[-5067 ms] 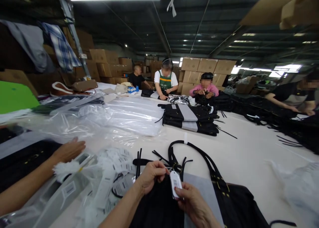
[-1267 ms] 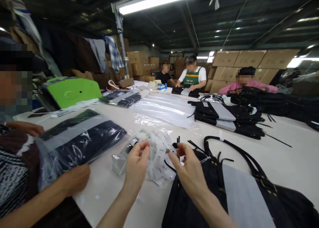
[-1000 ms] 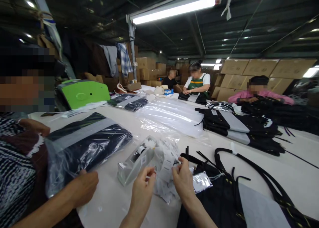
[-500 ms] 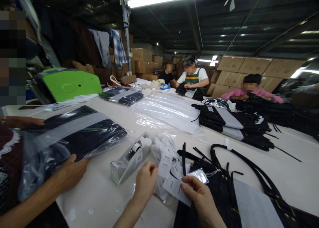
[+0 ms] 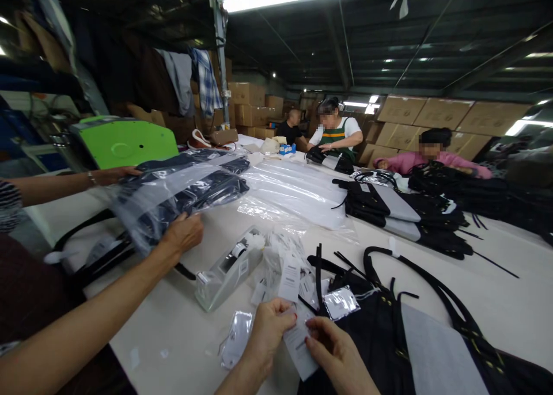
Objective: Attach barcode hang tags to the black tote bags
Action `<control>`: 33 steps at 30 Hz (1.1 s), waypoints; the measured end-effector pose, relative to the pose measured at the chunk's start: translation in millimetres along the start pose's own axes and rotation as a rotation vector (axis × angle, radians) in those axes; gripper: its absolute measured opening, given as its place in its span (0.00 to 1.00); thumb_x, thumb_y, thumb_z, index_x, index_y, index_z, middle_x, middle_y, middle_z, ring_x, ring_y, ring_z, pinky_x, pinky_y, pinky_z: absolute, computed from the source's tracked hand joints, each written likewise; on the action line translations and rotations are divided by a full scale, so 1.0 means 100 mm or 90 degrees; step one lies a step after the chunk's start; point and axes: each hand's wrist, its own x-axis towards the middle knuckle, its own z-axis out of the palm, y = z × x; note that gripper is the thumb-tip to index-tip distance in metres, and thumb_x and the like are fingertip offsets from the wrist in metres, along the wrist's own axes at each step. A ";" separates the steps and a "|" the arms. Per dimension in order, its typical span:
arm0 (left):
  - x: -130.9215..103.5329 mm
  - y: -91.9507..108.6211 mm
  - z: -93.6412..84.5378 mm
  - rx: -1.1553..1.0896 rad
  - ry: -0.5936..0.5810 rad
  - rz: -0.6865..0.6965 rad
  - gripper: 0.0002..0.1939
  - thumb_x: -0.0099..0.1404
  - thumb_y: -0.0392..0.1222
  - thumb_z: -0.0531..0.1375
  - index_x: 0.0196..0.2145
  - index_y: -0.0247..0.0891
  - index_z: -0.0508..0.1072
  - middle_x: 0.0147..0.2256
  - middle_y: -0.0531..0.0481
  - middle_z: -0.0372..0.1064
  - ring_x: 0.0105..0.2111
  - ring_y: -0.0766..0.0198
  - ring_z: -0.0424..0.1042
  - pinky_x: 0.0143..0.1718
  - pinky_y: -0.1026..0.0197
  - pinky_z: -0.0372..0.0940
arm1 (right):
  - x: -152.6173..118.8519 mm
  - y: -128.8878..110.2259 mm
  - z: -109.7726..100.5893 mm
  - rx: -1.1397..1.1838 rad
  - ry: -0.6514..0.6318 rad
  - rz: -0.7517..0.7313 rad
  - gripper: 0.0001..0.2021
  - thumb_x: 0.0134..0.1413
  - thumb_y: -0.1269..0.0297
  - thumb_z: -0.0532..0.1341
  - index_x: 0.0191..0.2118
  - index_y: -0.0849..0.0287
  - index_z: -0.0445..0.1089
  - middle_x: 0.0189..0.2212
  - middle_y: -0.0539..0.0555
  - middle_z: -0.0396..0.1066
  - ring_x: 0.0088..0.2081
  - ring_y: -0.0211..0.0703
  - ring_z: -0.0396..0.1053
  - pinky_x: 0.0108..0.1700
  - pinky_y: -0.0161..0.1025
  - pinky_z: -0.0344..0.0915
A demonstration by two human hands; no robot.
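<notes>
A strip of white printed labels (image 5: 297,343) runs between my hands. My left hand (image 5: 268,333) pinches it near its upper part, thumb against the fingers. My right hand (image 5: 334,346) grips the strip's right edge between thumb and fingertips. More labels lie in a loose white pile (image 5: 285,251) just beyond. Beside my right hand is a black bag (image 5: 367,320) with long straps and a grey-white sheet (image 5: 440,352) on it. A shiny plastic-covered tag (image 5: 341,302) hangs from the bag by a string. Another plastic-covered tag (image 5: 237,338) lies left of my left hand.
A clear tape dispenser (image 5: 231,268) stands left of the labels. A co-worker's hands hold a plastic-wrapped black item (image 5: 181,193) on the left. Clear plastic bags (image 5: 298,193) lie mid-table; stacked black bags (image 5: 389,211) lie right. Other people sit or stand behind the table.
My left hand has come right and down onto the label strip. My right hand has shifted slightly lower. The co-worker has moved the wrapped item away and to the right.
</notes>
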 end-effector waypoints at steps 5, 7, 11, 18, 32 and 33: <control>0.06 0.00 -0.28 0.207 0.085 0.131 0.04 0.44 0.39 0.56 0.17 0.36 0.69 0.18 0.54 0.65 0.23 0.63 0.65 0.26 0.64 0.58 | 0.20 -0.45 0.22 -0.221 0.101 -0.253 0.08 0.50 0.64 0.53 0.32 0.58 0.69 0.29 0.54 0.68 0.30 0.42 0.65 0.34 0.37 0.60; 0.04 0.05 -0.33 0.265 0.088 0.151 0.05 0.44 0.38 0.55 0.17 0.36 0.70 0.18 0.54 0.66 0.24 0.62 0.65 0.28 0.64 0.58 | 0.32 -0.58 0.35 -0.216 0.098 -0.224 0.09 0.49 0.65 0.53 0.32 0.58 0.69 0.30 0.54 0.69 0.30 0.42 0.66 0.35 0.37 0.59; -0.05 0.14 -0.30 0.243 0.015 0.191 0.07 0.47 0.39 0.54 0.18 0.36 0.71 0.20 0.53 0.68 0.25 0.61 0.66 0.29 0.63 0.59 | 0.60 -0.69 0.52 -0.127 0.046 0.018 0.04 0.40 0.65 0.59 0.22 0.58 0.68 0.20 0.51 0.68 0.26 0.42 0.64 0.31 0.36 0.57; 0.10 0.35 -0.41 0.254 0.057 0.184 0.17 0.55 0.51 0.53 0.28 0.34 0.71 0.15 0.54 0.61 0.18 0.66 0.62 0.20 0.66 0.53 | 0.83 -0.70 0.40 0.050 -0.045 0.189 0.03 0.35 0.72 0.56 0.17 0.60 0.62 0.12 0.48 0.65 0.11 0.28 0.46 0.15 0.30 0.40; 0.88 0.60 -0.15 0.216 0.313 0.298 0.19 0.58 0.51 0.49 0.15 0.40 0.61 0.11 0.55 0.56 0.17 0.64 0.62 0.28 0.62 0.56 | 0.75 -0.47 0.34 0.188 0.069 0.252 0.06 0.39 0.71 0.55 0.16 0.60 0.59 0.06 0.39 0.44 0.09 0.25 0.38 0.13 0.27 0.34; 0.89 0.59 -0.14 0.209 0.317 0.298 0.18 0.57 0.51 0.50 0.15 0.40 0.62 0.10 0.55 0.56 0.17 0.64 0.61 0.28 0.62 0.55 | 0.75 -0.46 0.34 0.192 0.075 0.255 0.06 0.38 0.71 0.55 0.16 0.60 0.59 0.06 0.39 0.44 0.09 0.26 0.39 0.13 0.27 0.35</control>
